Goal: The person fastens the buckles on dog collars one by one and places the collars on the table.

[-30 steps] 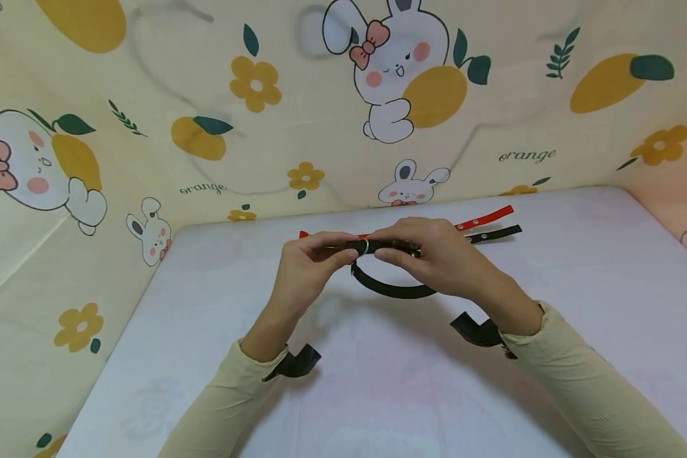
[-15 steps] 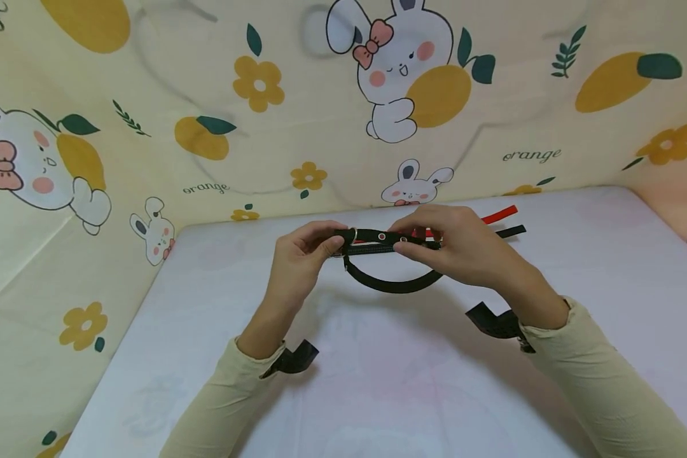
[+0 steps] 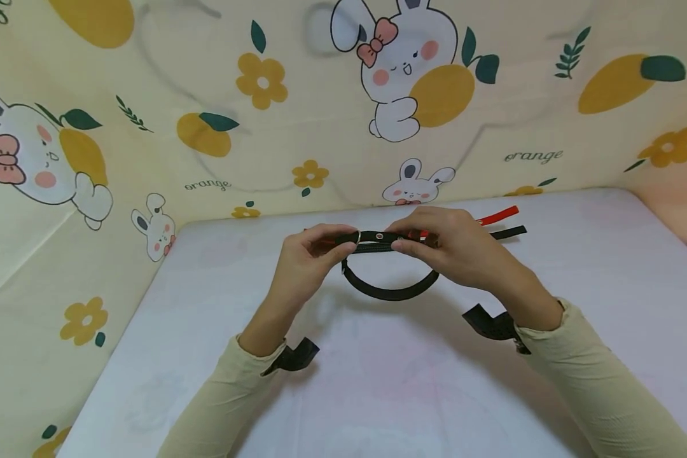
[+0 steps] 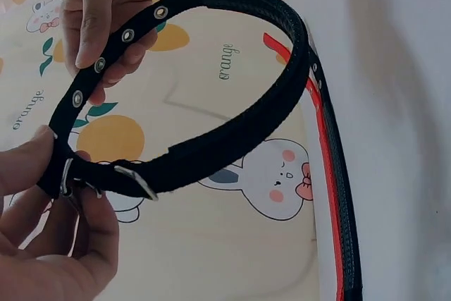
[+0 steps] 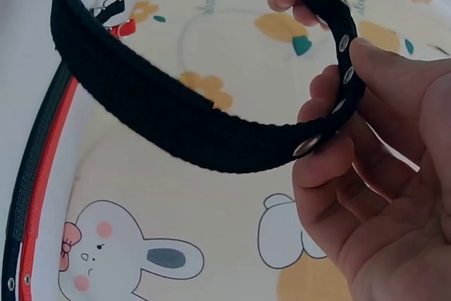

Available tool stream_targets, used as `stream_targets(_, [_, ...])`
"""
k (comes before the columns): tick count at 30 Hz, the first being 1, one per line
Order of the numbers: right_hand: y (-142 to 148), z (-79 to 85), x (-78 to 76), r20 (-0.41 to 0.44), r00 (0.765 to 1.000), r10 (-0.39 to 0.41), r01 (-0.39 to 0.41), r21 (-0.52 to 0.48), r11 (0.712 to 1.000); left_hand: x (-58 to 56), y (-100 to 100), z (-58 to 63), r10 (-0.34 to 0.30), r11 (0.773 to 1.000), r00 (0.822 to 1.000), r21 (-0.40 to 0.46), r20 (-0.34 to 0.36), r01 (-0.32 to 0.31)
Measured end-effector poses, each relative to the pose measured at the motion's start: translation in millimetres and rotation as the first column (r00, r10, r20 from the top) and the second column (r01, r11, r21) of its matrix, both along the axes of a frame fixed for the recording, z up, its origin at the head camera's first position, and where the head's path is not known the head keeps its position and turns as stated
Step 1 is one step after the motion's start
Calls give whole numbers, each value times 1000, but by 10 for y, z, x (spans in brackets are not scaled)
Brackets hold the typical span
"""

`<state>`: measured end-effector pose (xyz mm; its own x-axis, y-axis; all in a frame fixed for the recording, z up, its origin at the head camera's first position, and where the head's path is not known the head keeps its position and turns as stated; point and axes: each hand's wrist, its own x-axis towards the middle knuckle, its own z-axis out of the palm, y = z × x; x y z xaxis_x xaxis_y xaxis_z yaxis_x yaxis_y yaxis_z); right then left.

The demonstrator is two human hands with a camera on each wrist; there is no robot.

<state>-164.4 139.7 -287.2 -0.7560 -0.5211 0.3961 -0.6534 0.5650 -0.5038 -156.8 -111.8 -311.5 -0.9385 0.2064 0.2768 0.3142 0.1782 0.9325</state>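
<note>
A black collar [image 3: 390,294] with metal eyelets is bent into a loop and held up above the table between both hands. My left hand [image 3: 300,261] pinches the buckle end. The left wrist view shows the metal buckle [image 4: 137,181] and a ring [image 4: 67,176] close to those fingers. Farther along the strap, my right hand [image 3: 455,245] grips the eyelet end between thumb and fingers. The right wrist view shows the right thumb on the outside of the strap beside the eyelets [image 5: 349,74], with the fingers behind it. The loop's lower curve hangs toward me.
Behind the hands, a red collar [image 3: 498,216] and another black collar [image 3: 509,233] lie side by side on the white table [image 3: 378,381]. A patterned cloth backdrop [image 3: 320,127] rises at the table's far edge. Black straps [image 3: 294,356] stick out near both cuffs.
My right hand has slid to the right along the collar, exposing an eyelet stretch between the hands. Over the last half second the hands have come slightly closer together.
</note>
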Motion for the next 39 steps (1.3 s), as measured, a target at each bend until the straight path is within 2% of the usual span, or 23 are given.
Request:
stream_targets(7, [-36, -10, 9, 22, 1000, -11, 10, 14, 1000, -14, 0, -17, -44, 999, 995, 14, -90, 46])
stream_targets(11, [-37, -41, 35, 23, 1000, -15, 14, 36, 999, 3, 11, -57, -37, 999, 989, -38, -141, 32])
stream_targets(15, [-35, -65, 44, -2, 1000, -4, 4, 32, 999, 12, 18, -75, -21, 998, 988, -55, -155, 13])
stream_targets(19, [-55, -74, 32, -24, 1000, 8, -8, 13, 1000, -10, 21, -63, -35, 999, 988, -32, -149, 30])
stream_targets(28, [-129, -79, 12, -38, 998, 40, -39, 4, 999, -28, 3, -36, -77, 996, 984, -58, -162, 68])
stream_targets(31, [-141, -77, 12, -32, 999, 32, -32, 9, 999, -37, 10, -43, -56, 996, 988, -75, -145, 46])
stream_targets(35, [-146, -89, 19, -27, 999, 25, -25, 7, 1000, -36, 34, -59, -23, 996, 996, -90, -87, 15])
stream_targets(39, [-141, -94, 20, -5, 1000, 22, -22, 18, 1000, -31, 50, -73, -22, 997, 997, -77, -69, 16])
